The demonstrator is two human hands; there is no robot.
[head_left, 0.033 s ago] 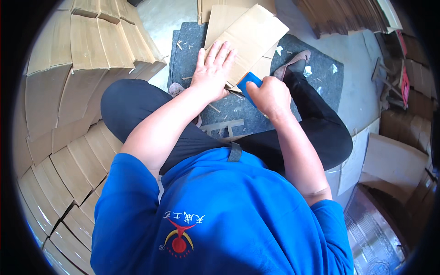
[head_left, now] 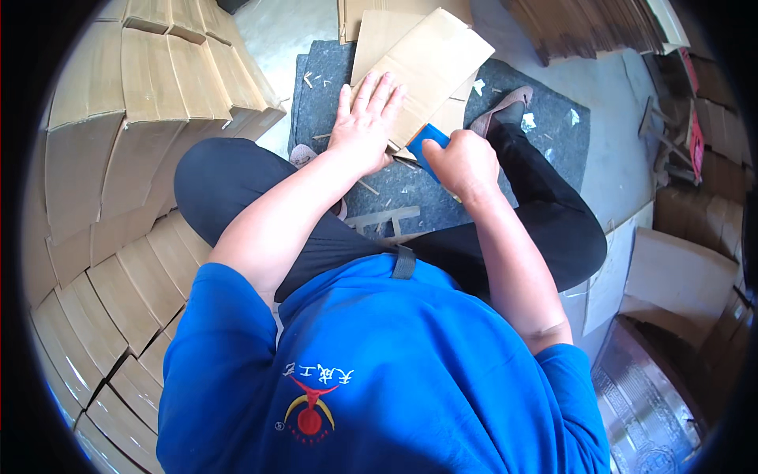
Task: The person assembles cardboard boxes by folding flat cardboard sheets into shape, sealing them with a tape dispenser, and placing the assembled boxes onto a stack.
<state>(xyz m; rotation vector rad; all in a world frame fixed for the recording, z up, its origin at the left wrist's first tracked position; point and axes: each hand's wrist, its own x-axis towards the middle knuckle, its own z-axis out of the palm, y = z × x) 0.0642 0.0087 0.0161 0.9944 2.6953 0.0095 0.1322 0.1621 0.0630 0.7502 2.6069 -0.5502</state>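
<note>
My left hand point(head_left: 365, 122) lies flat with fingers slightly spread on the left edge of a brown cardboard piece point(head_left: 430, 67). That piece slants up to the right over other cardboard point(head_left: 383, 35). Closed round a flat blue tool with an orange edge point(head_left: 426, 146) is my right hand point(head_left: 464, 164). The tool's edge meets the cardboard's lower corner, and my fingers hide the rest of it, so its exact kind is unclear. A dark grey mat point(head_left: 553, 146) lies beneath, between my bent legs.
Tall stacks of folded cardboard point(head_left: 87, 150) stand close on the left. More cardboard sheets point(head_left: 584, 28) are piled at the far right, with a loose sheet point(head_left: 679, 276) nearer. Small scraps point(head_left: 529, 121) dot the mat. A shiny, patterned round object point(head_left: 643, 395) sits at the lower right.
</note>
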